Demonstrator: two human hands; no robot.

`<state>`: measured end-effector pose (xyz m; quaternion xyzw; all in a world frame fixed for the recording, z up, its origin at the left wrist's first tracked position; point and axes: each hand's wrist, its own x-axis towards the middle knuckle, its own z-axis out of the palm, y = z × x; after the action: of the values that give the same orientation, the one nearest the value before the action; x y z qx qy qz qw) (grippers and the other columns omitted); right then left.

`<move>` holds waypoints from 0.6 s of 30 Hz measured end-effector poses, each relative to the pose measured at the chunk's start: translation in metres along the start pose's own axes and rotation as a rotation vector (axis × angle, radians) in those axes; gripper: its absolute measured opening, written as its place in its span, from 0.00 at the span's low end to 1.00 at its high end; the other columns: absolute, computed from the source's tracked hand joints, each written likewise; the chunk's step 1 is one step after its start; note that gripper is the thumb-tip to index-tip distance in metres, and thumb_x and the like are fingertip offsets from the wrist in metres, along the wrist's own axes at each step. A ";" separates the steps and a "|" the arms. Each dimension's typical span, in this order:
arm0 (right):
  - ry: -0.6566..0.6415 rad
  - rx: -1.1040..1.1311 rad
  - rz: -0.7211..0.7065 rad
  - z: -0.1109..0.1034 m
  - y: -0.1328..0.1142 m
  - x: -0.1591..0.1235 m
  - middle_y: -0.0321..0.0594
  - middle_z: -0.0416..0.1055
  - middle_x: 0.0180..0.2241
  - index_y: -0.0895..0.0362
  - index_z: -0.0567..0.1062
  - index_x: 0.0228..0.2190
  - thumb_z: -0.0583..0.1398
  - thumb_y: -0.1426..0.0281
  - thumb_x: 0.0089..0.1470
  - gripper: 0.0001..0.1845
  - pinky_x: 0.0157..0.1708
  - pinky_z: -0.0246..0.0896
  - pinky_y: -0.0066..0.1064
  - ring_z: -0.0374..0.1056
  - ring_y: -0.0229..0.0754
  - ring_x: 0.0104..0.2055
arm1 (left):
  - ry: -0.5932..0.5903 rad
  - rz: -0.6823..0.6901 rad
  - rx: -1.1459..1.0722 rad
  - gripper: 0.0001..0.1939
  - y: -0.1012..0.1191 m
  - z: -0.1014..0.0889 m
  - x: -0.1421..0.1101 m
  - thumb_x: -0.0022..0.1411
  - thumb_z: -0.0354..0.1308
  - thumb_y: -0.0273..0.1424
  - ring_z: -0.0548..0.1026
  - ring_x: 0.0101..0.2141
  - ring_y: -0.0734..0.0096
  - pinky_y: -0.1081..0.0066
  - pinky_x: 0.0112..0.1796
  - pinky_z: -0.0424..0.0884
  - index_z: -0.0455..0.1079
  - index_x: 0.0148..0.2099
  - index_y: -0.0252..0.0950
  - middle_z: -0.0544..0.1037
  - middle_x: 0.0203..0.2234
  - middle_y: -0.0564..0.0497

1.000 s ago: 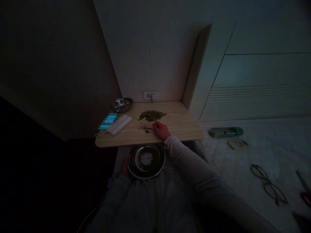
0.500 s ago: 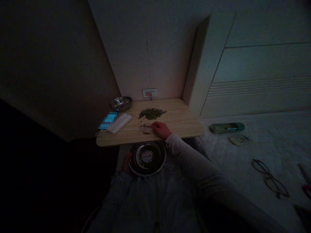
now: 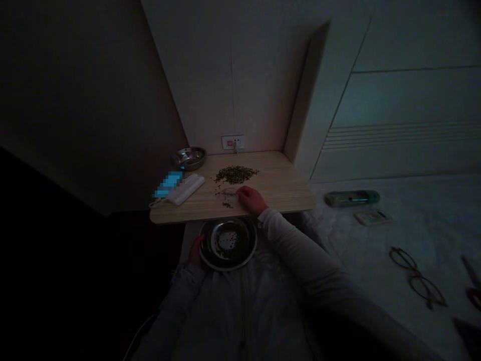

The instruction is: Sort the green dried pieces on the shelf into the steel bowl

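My left hand (image 3: 195, 250) grips the left rim of a round steel bowl (image 3: 247, 258), which is held at my lap just below the table edge. Small dark green beans or seeds (image 3: 238, 246) lie scattered over its bottom. My right hand (image 3: 251, 199) is on the table with its fingers pinched on a clear, thin piece (image 3: 227, 192), perhaps plastic; its exact kind is too dim to make out. Beyond it lies a loose pile of the same green grains (image 3: 236, 174). A few stray grains (image 3: 227, 205) rest just in front of the clear piece.
On the wooden table (image 3: 278, 170) stand a second steel bowl (image 3: 190, 158), a white power bank or strip (image 3: 186, 189) and a phone (image 3: 168, 184). A wall socket (image 3: 233, 142) sits behind. At right, the bed holds a bottle (image 3: 352, 198), a small pale case (image 3: 372, 216) and eyeglasses (image 3: 417, 277).
My right hand has shifted very slightly right, and the clear piece in it shows a rounder outline. The left hand and bowl stay nearly in place; the view has moved a little.
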<state>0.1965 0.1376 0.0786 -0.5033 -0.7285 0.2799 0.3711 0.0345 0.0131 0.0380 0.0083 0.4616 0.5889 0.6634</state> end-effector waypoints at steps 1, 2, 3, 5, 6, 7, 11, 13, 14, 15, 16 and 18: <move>0.001 -0.015 -0.009 0.000 0.000 0.000 0.36 0.66 0.23 0.59 0.68 0.28 0.49 0.68 0.46 0.11 0.28 0.51 0.24 0.59 0.33 0.26 | -0.001 0.005 -0.005 0.11 0.000 0.001 -0.001 0.48 0.48 0.31 0.73 0.27 0.66 0.67 0.36 0.65 0.70 0.24 0.33 0.75 0.18 0.47; -0.001 -0.029 -0.019 0.000 0.000 0.000 0.36 0.66 0.24 0.59 0.68 0.28 0.49 0.68 0.46 0.11 0.28 0.52 0.24 0.59 0.33 0.26 | 0.002 0.010 -0.008 0.11 0.000 0.001 -0.001 0.48 0.48 0.31 0.73 0.27 0.66 0.67 0.36 0.65 0.70 0.24 0.33 0.75 0.18 0.47; -0.004 -0.040 -0.028 0.000 0.000 0.000 0.37 0.66 0.24 0.59 0.68 0.28 0.49 0.68 0.46 0.11 0.28 0.52 0.25 0.59 0.34 0.27 | 0.009 0.011 -0.008 0.11 0.000 0.001 -0.001 0.48 0.48 0.31 0.73 0.26 0.66 0.67 0.36 0.65 0.70 0.24 0.33 0.75 0.17 0.47; -0.015 -0.051 -0.040 0.000 0.000 0.000 0.37 0.66 0.25 0.59 0.69 0.28 0.49 0.69 0.46 0.10 0.29 0.52 0.25 0.59 0.34 0.28 | 0.018 0.003 -0.004 0.12 -0.001 0.001 -0.001 0.49 0.47 0.31 0.73 0.25 0.67 0.67 0.35 0.66 0.70 0.23 0.32 0.75 0.16 0.48; -0.021 -0.053 -0.040 0.000 0.000 0.000 0.37 0.66 0.25 0.59 0.69 0.28 0.49 0.69 0.45 0.10 0.29 0.52 0.25 0.59 0.34 0.28 | 0.017 0.001 -0.004 0.13 -0.001 0.001 -0.001 0.49 0.47 0.31 0.73 0.24 0.67 0.67 0.35 0.66 0.70 0.23 0.32 0.75 0.16 0.48; -0.026 -0.053 -0.036 0.000 0.000 0.000 0.36 0.66 0.25 0.59 0.69 0.28 0.50 0.69 0.45 0.10 0.29 0.51 0.25 0.58 0.34 0.27 | 0.012 0.000 -0.006 0.13 0.000 0.001 -0.002 0.49 0.46 0.31 0.73 0.25 0.67 0.67 0.35 0.66 0.70 0.23 0.32 0.75 0.16 0.48; -0.053 -0.028 -0.022 0.000 0.000 0.000 0.36 0.66 0.23 0.59 0.69 0.27 0.50 0.68 0.45 0.10 0.27 0.51 0.24 0.58 0.33 0.26 | 0.022 0.018 -0.008 0.12 0.000 0.003 -0.004 0.50 0.46 0.31 0.73 0.26 0.67 0.68 0.35 0.66 0.70 0.24 0.33 0.75 0.18 0.48; -0.053 -0.009 -0.014 0.000 0.001 0.000 0.36 0.66 0.23 0.59 0.69 0.27 0.50 0.68 0.45 0.10 0.27 0.51 0.24 0.58 0.33 0.26 | 0.026 0.028 -0.009 0.12 0.001 0.004 -0.005 0.49 0.47 0.31 0.73 0.26 0.67 0.68 0.35 0.66 0.70 0.23 0.33 0.75 0.18 0.48; -0.053 -0.004 -0.008 0.001 0.001 0.000 0.35 0.66 0.23 0.59 0.68 0.28 0.49 0.68 0.45 0.11 0.27 0.51 0.23 0.58 0.32 0.25 | 0.024 0.031 -0.011 0.12 0.001 0.005 -0.005 0.49 0.47 0.31 0.73 0.25 0.67 0.68 0.34 0.66 0.70 0.23 0.33 0.75 0.17 0.48; -0.054 -0.003 -0.001 0.001 0.001 0.000 0.35 0.66 0.23 0.59 0.68 0.28 0.49 0.68 0.45 0.11 0.27 0.51 0.23 0.58 0.32 0.25 | 0.021 0.033 -0.011 0.12 0.001 0.005 -0.005 0.49 0.47 0.30 0.73 0.25 0.67 0.68 0.34 0.66 0.70 0.22 0.33 0.75 0.16 0.48; -0.055 -0.008 0.002 0.001 0.002 0.000 0.35 0.66 0.23 0.59 0.68 0.28 0.49 0.68 0.45 0.11 0.27 0.51 0.23 0.58 0.32 0.25 | 0.019 0.031 -0.009 0.12 0.001 0.005 -0.005 0.49 0.47 0.30 0.73 0.24 0.68 0.69 0.33 0.67 0.69 0.21 0.33 0.75 0.16 0.48; -0.061 -0.026 -0.002 0.001 0.002 0.000 0.36 0.66 0.23 0.59 0.68 0.28 0.49 0.68 0.45 0.11 0.27 0.51 0.24 0.58 0.33 0.25 | 0.023 0.024 0.003 0.12 0.001 0.005 -0.005 0.49 0.48 0.30 0.72 0.22 0.69 0.69 0.31 0.67 0.69 0.20 0.33 0.74 0.15 0.49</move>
<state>0.1966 0.1388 0.0763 -0.4986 -0.7436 0.2850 0.3425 0.0371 0.0119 0.0442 0.0080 0.4700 0.5962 0.6508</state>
